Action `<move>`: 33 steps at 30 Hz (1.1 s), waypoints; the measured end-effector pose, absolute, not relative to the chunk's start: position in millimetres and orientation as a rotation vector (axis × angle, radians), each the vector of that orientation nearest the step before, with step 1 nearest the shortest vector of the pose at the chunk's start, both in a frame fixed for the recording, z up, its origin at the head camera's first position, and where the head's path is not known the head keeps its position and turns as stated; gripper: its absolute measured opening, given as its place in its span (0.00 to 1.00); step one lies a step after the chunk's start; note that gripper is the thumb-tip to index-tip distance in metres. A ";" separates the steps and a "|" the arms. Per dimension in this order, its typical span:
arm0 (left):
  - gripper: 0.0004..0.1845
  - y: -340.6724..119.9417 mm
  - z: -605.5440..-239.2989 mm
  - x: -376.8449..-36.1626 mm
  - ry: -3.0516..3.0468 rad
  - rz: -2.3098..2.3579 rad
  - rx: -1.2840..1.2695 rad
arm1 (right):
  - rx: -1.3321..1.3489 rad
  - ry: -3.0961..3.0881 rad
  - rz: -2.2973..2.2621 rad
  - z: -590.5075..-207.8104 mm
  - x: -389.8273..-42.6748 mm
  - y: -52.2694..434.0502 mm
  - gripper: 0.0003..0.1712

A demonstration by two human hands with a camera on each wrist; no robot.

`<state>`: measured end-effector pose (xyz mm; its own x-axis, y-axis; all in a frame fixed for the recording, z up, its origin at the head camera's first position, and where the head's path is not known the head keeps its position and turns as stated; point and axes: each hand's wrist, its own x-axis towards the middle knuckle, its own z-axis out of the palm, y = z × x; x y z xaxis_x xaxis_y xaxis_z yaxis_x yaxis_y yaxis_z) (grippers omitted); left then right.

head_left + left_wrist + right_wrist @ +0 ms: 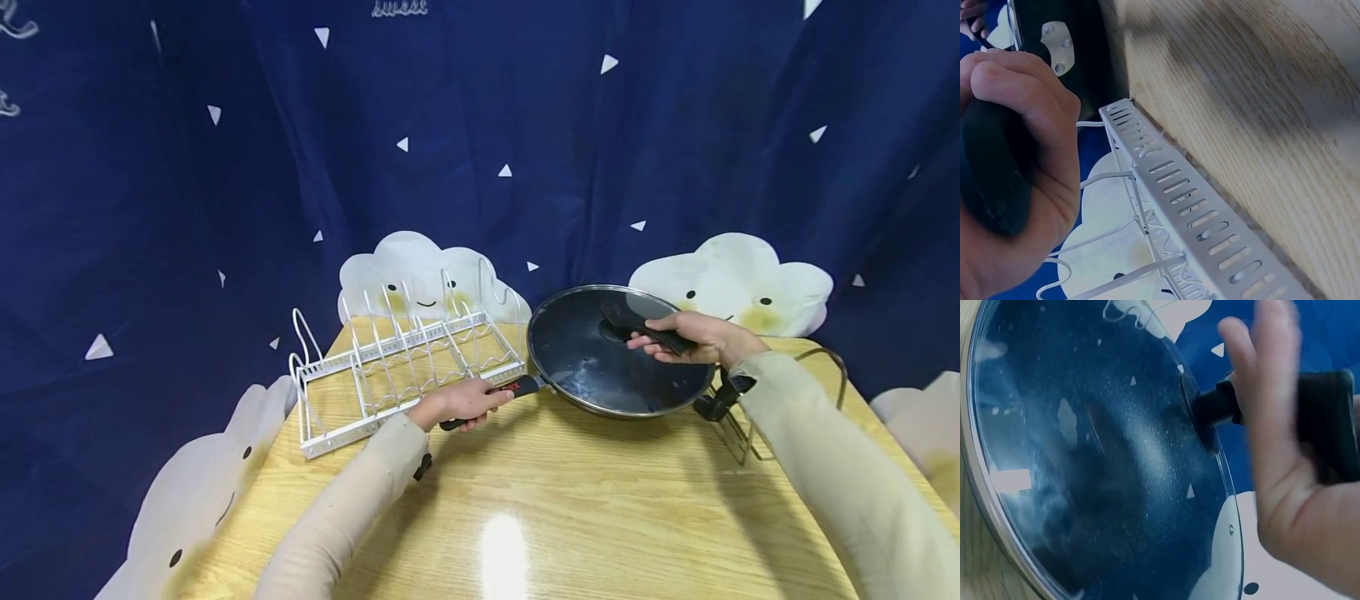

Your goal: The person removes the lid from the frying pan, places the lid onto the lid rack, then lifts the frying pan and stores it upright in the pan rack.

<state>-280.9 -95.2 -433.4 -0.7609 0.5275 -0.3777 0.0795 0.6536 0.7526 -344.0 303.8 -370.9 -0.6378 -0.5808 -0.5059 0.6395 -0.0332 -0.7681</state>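
A dark wok (1094, 62) sits at the back of the wooden table, covered by a see-through glass lid (585, 362) with a metal rim. My left hand (467, 400) grips the wok's black handle (519, 386), fingers curled round it. In the left wrist view the handle's rounded end shows past my palm. My right hand (697, 333) holds the long black lid handle (671, 340) above the glass. The right wrist view shows this lid handle (1325, 419) partly behind my blurred fingers.
A white wire pan rack (348, 435) with upright dividers stands at the left, just behind my left hand. Thin wire frame pieces (745, 446) lie under my right sleeve. A navy curtain (480, 117) with clouds and triangles hangs behind the table (585, 500).
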 end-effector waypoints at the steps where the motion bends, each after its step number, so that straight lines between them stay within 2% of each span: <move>1: 0.26 -94.8 -433.4 -281.2 2.288 0.998 0.473 | 0.065 1.369 -1.800 -370.6 -344.0 304.4 0.22; 4: 0.25 -94.3 -434.1 -282.0 2.299 0.987 0.483 | 0.036 1.359 -1.811 -370.5 -342.9 304.8 0.22; 11: 0.31 -96.6 -436.0 -283.9 2.290 0.976 0.503 | 0.031 1.352 -1.866 -371.7 -339.7 298.3 0.19; 20: 0.32 -95.6 -437.0 -284.5 2.295 0.985 0.490 | 0.051 1.453 -1.853 -372.6 -338.0 297.1 0.19; 29: 0.31 -94.8 -438.5 -285.0 2.273 0.993 0.491 | -0.026 1.496 -1.840 -371.9 -337.1 300.2 0.19; 33: 0.27 -95.7 -438.2 -285.4 2.267 1.008 0.478 | -0.109 1.512 -1.825 -372.6 -336.6 301.5 0.18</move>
